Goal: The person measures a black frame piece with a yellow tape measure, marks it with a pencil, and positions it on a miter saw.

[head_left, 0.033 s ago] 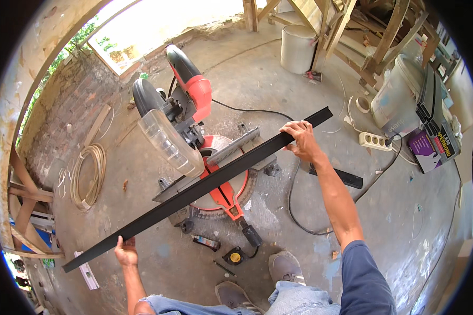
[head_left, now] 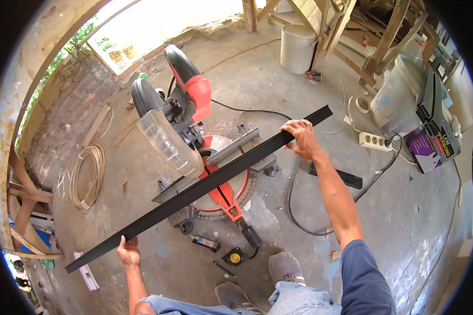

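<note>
Holding a long black bar (head_left: 194, 191) with both hands, a person stands over a hard grey floor (head_left: 389, 226). The bar slants across the front of a red and black saw (head_left: 197, 90), its right end up higher in the view. I cannot tell if it touches the saw's base. The left hand (head_left: 129, 252) is near the low end, with its fingers closed around the edge. The right hand (head_left: 301, 140) is near the high end, its fingers bent over the top and holding tight.

The floor looks dusty and worn, with pale spots and some blue paint marks. By the person's shoes (head_left: 286, 268) lies a black and yellow tape measure (head_left: 235, 256). A short dark bar (head_left: 347, 178) lies under the right arm. To the right are a cream power strip (head_left: 374, 141) and a purple box (head_left: 424, 149).

At the left side, a coil of pale hose (head_left: 100, 168) lies near an old brick wall (head_left: 84, 89). Bright light comes in through a big opening (head_left: 184, 18) at the back. A white bucket (head_left: 298, 50) stands next to rough wooden posts (head_left: 389, 37) at the far right.
</note>
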`<state>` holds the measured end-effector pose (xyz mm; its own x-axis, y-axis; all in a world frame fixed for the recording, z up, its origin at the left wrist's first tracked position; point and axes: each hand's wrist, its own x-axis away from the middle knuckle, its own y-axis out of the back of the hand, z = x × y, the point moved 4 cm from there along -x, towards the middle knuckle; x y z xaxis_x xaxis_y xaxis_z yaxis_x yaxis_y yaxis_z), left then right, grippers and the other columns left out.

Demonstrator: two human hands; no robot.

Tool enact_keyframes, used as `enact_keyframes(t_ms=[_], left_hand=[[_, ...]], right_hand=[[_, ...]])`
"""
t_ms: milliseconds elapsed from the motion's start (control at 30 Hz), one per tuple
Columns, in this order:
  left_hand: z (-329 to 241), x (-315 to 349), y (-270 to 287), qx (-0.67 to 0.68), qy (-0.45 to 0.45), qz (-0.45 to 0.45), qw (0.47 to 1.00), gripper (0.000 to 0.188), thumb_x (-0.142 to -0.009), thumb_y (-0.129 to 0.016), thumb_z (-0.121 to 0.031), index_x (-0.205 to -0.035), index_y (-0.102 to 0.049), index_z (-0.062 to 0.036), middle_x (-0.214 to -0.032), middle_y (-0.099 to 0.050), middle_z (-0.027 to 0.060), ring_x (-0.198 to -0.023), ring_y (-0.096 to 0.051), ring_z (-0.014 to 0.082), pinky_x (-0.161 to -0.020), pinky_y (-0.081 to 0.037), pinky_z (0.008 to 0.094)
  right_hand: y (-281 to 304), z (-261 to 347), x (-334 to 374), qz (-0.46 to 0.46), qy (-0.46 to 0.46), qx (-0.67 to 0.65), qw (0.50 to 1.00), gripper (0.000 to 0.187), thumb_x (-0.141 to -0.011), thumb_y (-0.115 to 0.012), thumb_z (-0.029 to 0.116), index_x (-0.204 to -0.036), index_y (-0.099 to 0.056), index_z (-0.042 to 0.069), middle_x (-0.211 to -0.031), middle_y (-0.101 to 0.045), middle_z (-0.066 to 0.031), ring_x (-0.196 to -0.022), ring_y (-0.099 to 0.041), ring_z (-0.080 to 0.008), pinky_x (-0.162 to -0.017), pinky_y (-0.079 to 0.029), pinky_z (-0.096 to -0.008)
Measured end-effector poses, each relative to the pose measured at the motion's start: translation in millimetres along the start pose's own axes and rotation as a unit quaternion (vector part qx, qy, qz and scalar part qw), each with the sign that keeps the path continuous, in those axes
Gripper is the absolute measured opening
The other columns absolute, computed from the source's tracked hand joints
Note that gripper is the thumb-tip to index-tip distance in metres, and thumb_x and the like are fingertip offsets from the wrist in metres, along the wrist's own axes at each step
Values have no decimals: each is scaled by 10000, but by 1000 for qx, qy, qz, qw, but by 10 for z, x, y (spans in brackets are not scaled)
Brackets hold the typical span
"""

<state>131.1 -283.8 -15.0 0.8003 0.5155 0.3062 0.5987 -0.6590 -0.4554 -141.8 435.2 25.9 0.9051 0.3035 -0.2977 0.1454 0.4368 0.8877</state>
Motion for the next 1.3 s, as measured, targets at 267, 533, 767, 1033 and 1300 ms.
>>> enact_keyframes(t_ms=[267,533,767,1033,1300], left_hand=[[583,-132,-430,59,50,57,995,224,-1035,-577,-131,-1167,-659,31,-1201,-717,163,-1178,-664,300,-1120,-489,475],[786,-149,-430,40,78,3,996,179,-1029,-603,-106,-1108,-647,49,-1161,-705,166,-1103,-690,307,-1081,-541,475],[850,-229,-468,-44,79,45,995,314,-1065,-569,-177,-1120,-645,123,-1132,-720,246,-1103,-707,339,-1021,-582,438],[768,86,-781,-165,115,-38,979,386,-1052,-598,-369,-1049,-621,17,-993,-729,207,-957,-743,327,-853,-620,404],[1073,927,-1194,-396,1,70,916,170,-1018,-638,-225,-990,-637,-58,-728,-624,12,-579,-617,119,-495,-428,235]], right_hand=[[-80,-488,-236,26,-38,100,994,647,-738,-864,171,-1347,-644,165,-1416,-609,-41,-1390,-483,-249,-1158,-329,-448],[-75,-494,-357,45,-68,158,984,617,-808,-818,173,-1393,-624,167,-1486,-556,-100,-1431,-444,-281,-1181,-352,-437],[-91,-548,-308,23,-71,177,981,653,-808,-831,169,-1423,-611,182,-1502,-539,-128,-1428,-447,-303,-1161,-396,-442],[100,-247,-190,-58,-80,232,968,783,-787,-829,151,-1480,-501,-6,-1550,-463,-226,-1470,-389,-371,-1212,-346,-438],[-253,2647,1615,125,308,-127,935,487,-768,-672,256,-1211,-626,59,-1209,-623,-126,-1125,-593,-279,-970,-452,-430]])
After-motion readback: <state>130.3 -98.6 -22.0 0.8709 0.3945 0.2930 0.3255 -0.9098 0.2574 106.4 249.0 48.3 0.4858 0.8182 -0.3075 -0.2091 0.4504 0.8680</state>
